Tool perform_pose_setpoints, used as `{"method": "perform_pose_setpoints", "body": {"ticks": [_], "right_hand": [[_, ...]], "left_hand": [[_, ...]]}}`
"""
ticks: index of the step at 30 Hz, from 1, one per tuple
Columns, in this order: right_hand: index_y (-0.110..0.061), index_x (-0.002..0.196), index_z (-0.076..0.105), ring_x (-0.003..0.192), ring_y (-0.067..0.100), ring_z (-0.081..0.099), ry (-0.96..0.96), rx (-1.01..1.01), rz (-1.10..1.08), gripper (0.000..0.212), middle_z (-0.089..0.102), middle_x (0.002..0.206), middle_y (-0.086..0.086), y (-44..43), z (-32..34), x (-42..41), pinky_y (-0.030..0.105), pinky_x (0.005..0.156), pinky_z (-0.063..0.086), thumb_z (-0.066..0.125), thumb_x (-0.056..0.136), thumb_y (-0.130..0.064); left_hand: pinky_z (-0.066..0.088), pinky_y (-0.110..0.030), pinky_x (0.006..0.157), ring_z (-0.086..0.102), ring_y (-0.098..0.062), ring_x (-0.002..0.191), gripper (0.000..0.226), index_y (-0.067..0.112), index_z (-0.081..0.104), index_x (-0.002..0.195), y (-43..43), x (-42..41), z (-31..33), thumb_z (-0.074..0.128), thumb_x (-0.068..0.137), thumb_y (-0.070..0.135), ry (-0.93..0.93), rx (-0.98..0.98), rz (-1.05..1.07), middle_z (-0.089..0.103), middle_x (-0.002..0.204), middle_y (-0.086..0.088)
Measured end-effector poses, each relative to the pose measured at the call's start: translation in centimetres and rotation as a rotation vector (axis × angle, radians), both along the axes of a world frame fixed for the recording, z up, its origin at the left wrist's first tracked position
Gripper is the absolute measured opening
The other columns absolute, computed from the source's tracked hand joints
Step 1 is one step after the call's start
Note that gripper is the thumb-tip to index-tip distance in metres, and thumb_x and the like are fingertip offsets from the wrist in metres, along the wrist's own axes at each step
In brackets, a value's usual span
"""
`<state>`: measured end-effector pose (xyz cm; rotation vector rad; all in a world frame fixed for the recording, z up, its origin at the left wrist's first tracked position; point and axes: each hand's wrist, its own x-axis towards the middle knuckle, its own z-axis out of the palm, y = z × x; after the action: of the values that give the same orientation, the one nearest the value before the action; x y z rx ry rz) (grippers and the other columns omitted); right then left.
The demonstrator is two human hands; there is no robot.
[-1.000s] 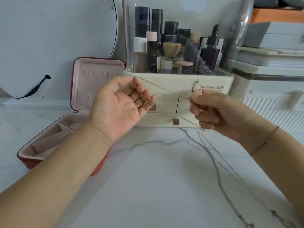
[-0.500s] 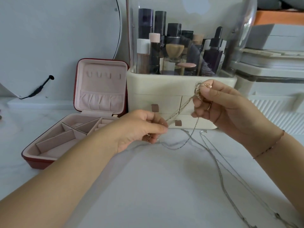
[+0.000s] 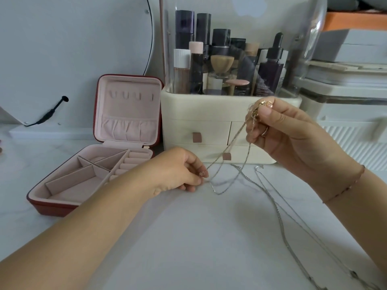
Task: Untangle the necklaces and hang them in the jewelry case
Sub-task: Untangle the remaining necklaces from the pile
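Left hand [image 3: 180, 172] pinches a clasp [image 3: 201, 174] low. Right hand [image 3: 280, 130] grips the bunched chain [image 3: 234, 139] above. Jewelry case [image 3: 98, 155] open.

The case [image 3: 52, 208] is showing red outside and pale pink inside. The table [image 3: 188, 237] is looking white, with thin grey marble veins. The gold chain [image 3: 226, 146] is crossing the silver chains [image 3: 281, 225]. The organizer [image 3: 199, 109] is showing cream, its pulls [image 3: 196, 137] dusty pink. The bottles [image 3: 222, 40] are looking mostly black and dark purple.
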<state>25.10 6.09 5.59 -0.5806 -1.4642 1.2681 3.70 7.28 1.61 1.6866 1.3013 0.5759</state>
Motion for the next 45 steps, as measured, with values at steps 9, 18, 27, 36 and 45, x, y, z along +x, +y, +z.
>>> {"method": "perform_pose_setpoints", "body": {"ticks": [9,18,27,36,45], "right_hand": [[-0.018,0.08,0.056,0.08,0.015,0.063,0.076,-0.031,0.041,0.014,0.065,0.075,-0.002,0.0,0.7,0.6,0.031,0.083,0.053,0.049,0.091,-0.022],[-0.016,0.082,0.051,0.046,0.01,0.049,-0.034,-0.101,-0.065,0.01,0.071,0.096,0.003,-0.5,1.2,0.5,0.017,0.043,0.038,0.047,0.087,-0.023],[-0.006,0.089,0.06,0.074,0.018,0.066,-0.204,-0.052,-0.008,0.015,0.071,0.102,0.011,-0.5,0.3,0.2,0.023,0.067,0.054,0.061,0.085,-0.02],[-0.016,0.072,0.072,0.063,0.011,0.047,-0.303,-0.026,-0.044,0.014,0.063,0.07,-0.002,-0.7,-0.2,-0.9,0.016,0.061,0.043,0.075,0.064,-0.027],[-0.005,0.081,0.07,0.065,0.012,0.05,-0.332,-0.014,-0.08,0.03,0.067,0.078,0.005,-0.5,-0.8,-1.3,0.018,0.058,0.041,0.075,0.065,-0.03]], "left_hand": [[0.048,-0.022,0.064,0.059,-0.012,0.066,0.028,0.016,0.064,0.067,0.4,0.0,0.0,0.058,0.08,-0.009,-0.039,0.089,0.146,0.07,0.077,-0.01],[0.046,-0.019,0.065,0.061,-0.012,0.068,0.041,0.015,0.036,0.06,0.8,-0.2,1.0,0.032,0.078,-0.022,-0.26,0.179,0.3,0.063,0.064,0.001],[0.043,-0.019,0.057,0.057,-0.015,0.062,0.043,0.012,0.049,0.065,0.7,-0.3,1.0,0.029,0.078,-0.023,-0.274,0.175,0.354,0.063,0.064,-0.002],[0.05,-0.023,0.085,0.066,-0.01,0.089,0.019,0.015,0.072,0.099,-1.0,0.9,2.0,0.062,0.082,0.017,-0.569,0.183,-0.032,0.073,0.088,0.001],[0.053,-0.017,0.074,0.069,-0.01,0.078,0.025,0.012,0.072,0.089,-1.6,1.7,1.7,0.07,0.068,0.026,-0.488,0.157,-0.051,0.075,0.082,-0.005]]}}
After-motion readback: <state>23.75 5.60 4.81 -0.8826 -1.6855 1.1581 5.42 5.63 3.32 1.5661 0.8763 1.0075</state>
